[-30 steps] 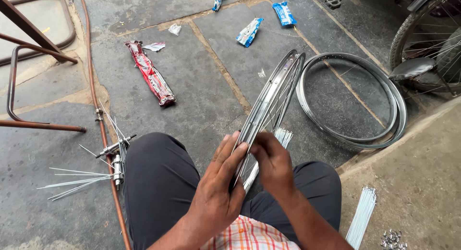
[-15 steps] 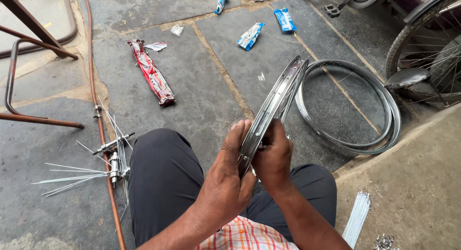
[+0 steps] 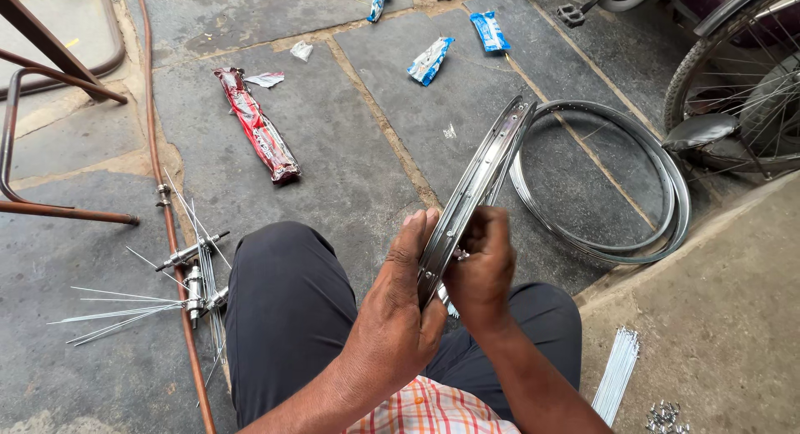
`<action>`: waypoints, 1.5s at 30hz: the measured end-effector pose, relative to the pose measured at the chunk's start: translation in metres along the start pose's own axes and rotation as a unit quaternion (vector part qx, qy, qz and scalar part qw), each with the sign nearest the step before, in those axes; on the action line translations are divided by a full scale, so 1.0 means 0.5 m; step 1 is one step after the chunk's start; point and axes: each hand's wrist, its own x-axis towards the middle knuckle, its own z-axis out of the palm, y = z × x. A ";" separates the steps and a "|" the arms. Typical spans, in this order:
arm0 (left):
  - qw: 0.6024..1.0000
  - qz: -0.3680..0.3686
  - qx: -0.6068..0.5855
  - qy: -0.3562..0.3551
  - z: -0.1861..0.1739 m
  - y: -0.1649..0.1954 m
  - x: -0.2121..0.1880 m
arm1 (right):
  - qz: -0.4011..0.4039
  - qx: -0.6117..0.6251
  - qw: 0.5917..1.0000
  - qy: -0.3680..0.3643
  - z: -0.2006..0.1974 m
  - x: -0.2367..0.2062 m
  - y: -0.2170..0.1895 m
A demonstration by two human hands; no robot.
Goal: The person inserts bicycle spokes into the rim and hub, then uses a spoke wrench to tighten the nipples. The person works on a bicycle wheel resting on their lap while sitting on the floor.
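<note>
- A bare metal wheel rim (image 3: 479, 184), thin, shiny and grooved, with small spoke holes along its channel, is standing on edge and slanting up and away from the person's lap.
- The left hand (image 3: 400, 305) is pressing flat against the near left side of the rim, fingers stretched upward along the metal, palm cupping its lower arc.
- The right hand (image 3: 482, 271) is curling tightly around the rim's right edge, fingers clenched on it just opposite the left hand, so the rim is sitting between the two.
- The rim's lower end is resting over dark trousers (image 3: 287, 317), above a checked orange shirt hem (image 3: 429, 409).
- Two more rims (image 3: 612, 184), round, silvery and stacked, are lying flat on the rough grey stone paving (image 3: 350, 150), just right of the held rim's far end.
- A hub with loose spokes (image 3: 196, 275), thin straight wires fanning outward, is lying left of the knee, beside a rusty brown pipe (image 3: 167, 209).
- A bundle of straight spokes (image 3: 617, 376) is lying on the pale concrete step (image 3: 725, 317) at right, with a small heap of metal nipples (image 3: 664, 416) near it.
- A crumpled red wrapper (image 3: 258, 125) and blue and white wrappers (image 3: 431, 60) are lying farther off on the paving.
- A spoked bicycle wheel (image 3: 742, 84) with a black tyre is standing at the upper right.
</note>
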 end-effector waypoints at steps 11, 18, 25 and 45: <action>0.999 -0.032 -0.017 -0.006 -0.009 0.007 -0.002 | -0.037 0.203 0.966 -0.154 -0.044 -0.024 -0.005; 1.000 -0.018 -0.008 -0.005 -0.007 0.004 -0.008 | -0.060 0.114 0.988 -0.081 -0.038 -0.048 0.004; 0.999 0.033 0.033 0.006 -0.003 -0.021 -0.067 | -0.048 0.292 0.953 -0.059 -0.032 -0.059 0.029; 0.996 -0.038 0.079 -0.006 -0.041 -0.009 0.018 | 0.055 0.404 0.908 -0.100 0.047 -0.017 0.077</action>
